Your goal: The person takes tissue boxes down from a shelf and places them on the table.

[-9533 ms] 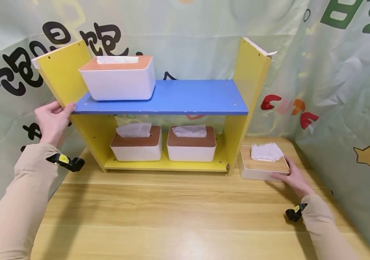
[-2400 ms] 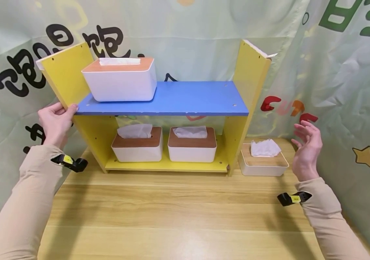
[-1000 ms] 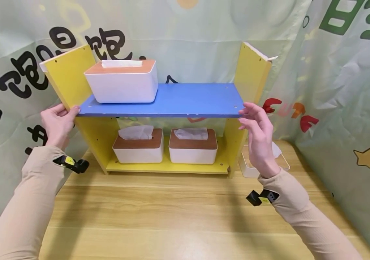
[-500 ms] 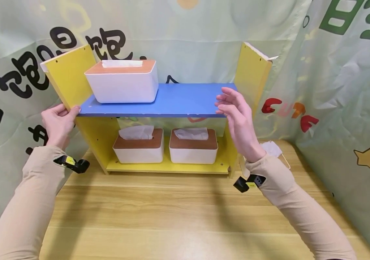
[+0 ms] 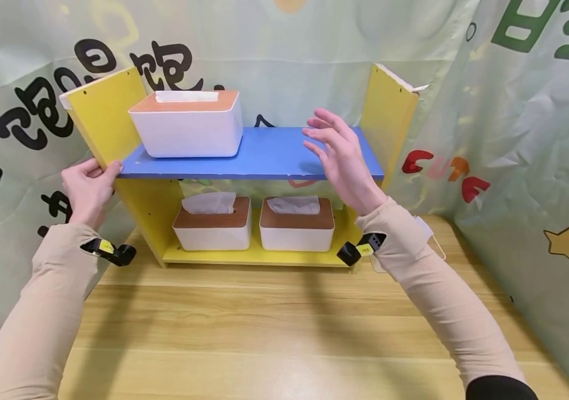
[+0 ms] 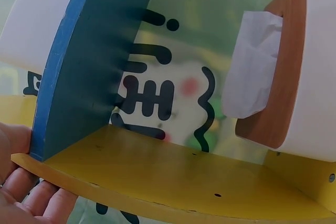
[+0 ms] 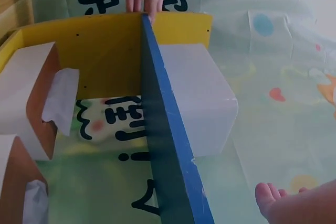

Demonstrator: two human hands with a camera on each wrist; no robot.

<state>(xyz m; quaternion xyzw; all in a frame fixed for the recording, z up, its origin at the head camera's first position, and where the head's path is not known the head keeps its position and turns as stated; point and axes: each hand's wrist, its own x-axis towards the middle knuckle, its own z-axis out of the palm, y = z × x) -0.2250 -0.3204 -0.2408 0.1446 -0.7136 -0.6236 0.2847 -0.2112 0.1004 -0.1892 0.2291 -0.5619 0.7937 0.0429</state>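
Note:
My left hand (image 5: 89,186) grips the left side panel of a yellow and blue shelf (image 5: 284,150), its thumb at the end of the blue board. Fingers spread and holding nothing, my right hand (image 5: 342,158) is raised over the right part of that board. Left of it on the blue board stands a large white tissue box (image 5: 186,133) with a wooden lid. Two smaller tissue boxes, one on the left (image 5: 211,239) and one on the right (image 5: 297,239), sit on the yellow bottom board. A further tissue box on the table is mostly hidden behind my right sleeve (image 5: 404,244).
The shelf stands at the back of a wooden table (image 5: 244,316). A printed cloth (image 5: 294,83) hangs behind it and along the sides. The shelf's right side panel (image 5: 389,116) rises beside my right hand.
My right hand has left the tissue box on the table, risen, and moved left over the blue board. The left hand keeps its grip on the side panel.

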